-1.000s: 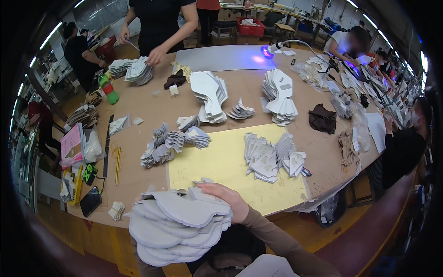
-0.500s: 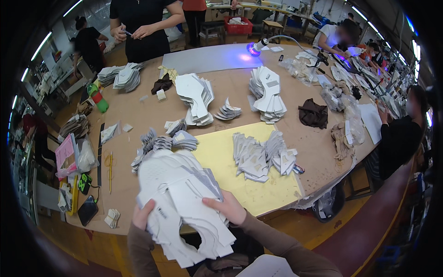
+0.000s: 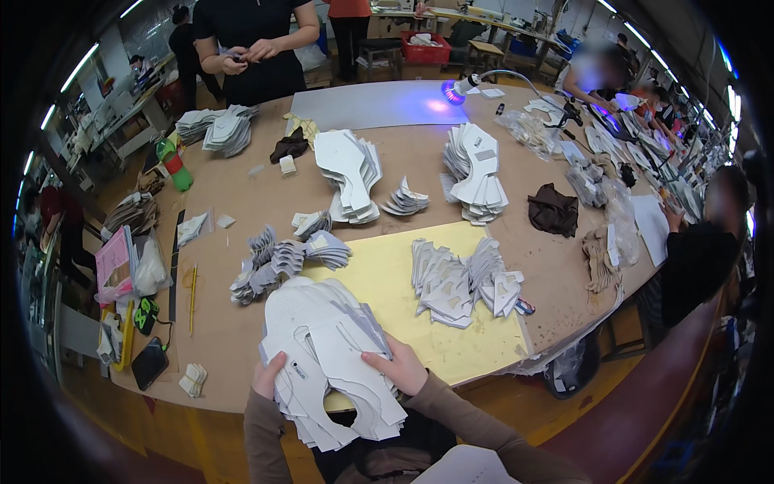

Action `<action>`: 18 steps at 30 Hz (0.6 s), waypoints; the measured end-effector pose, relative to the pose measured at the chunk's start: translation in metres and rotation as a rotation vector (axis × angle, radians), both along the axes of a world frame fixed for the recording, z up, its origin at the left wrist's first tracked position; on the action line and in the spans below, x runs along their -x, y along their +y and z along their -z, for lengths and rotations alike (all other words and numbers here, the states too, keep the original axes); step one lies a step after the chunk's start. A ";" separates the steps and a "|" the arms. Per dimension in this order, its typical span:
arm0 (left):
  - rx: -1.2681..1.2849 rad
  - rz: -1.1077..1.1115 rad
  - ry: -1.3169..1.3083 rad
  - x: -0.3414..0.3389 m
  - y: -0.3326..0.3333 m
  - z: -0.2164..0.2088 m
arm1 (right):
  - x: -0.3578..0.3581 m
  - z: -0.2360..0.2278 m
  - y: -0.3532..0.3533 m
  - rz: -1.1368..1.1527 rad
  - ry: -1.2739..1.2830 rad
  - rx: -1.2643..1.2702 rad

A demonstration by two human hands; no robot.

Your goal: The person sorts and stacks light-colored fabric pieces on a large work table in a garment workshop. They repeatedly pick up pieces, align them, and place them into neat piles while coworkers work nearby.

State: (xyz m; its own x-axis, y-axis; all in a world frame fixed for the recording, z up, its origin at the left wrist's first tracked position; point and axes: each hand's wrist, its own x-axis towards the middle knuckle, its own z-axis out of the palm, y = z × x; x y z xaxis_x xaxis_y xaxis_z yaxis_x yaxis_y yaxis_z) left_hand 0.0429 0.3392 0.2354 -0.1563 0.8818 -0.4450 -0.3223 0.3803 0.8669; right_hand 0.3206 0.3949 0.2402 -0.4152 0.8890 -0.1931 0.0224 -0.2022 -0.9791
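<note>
A thick stack of white cut panels (image 3: 318,323) with grey undersides is held between my two hands at the table's near edge. The layers are fanned unevenly, and a rounded gap shows at the lower end. My left hand (image 3: 269,375) grips the stack's left side, thumb on top. On the right side my right hand (image 3: 401,367) clasps it the same way, thumb lying over the top panel. The fingers of both hands are hidden beneath. Just beyond the stack lie bundles of small grey pieces (image 3: 282,260); more small grey pieces (image 3: 463,282) rest on the yellow sheet (image 3: 484,351).
Two white panel stacks (image 3: 348,177) (image 3: 474,173) stand mid-table. A lit lamp (image 3: 454,91) shines on a grey board (image 3: 347,105) at the back. Dark cloth (image 3: 553,210) lies right; a green bottle (image 3: 173,167) and phone (image 3: 150,363) are left. Other people stand or sit around.
The stack in my hands has dropped lower, tilting flatter toward the table, and shifted slightly right. Both hands keep their hold. The view has shifted slightly, and the standing person's hands have moved.
</note>
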 end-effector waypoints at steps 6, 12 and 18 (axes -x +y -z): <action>-0.011 -0.030 -0.046 -0.002 -0.003 0.001 | 0.000 0.003 -0.007 0.066 0.002 -0.128; -0.034 -0.010 -0.088 -0.007 -0.002 -0.006 | 0.000 0.001 -0.009 0.095 -0.017 -0.126; -0.029 -0.022 -0.098 -0.005 -0.002 -0.005 | 0.003 0.000 -0.009 0.111 0.028 -0.091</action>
State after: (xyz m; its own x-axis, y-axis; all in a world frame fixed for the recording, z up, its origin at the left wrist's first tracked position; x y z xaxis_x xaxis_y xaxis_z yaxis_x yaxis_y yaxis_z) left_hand 0.0483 0.3369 0.2401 -0.1324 0.8912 -0.4339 -0.4145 0.3478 0.8410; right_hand 0.3176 0.3862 0.2405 -0.3177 0.9430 -0.0992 -0.0226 -0.1121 -0.9934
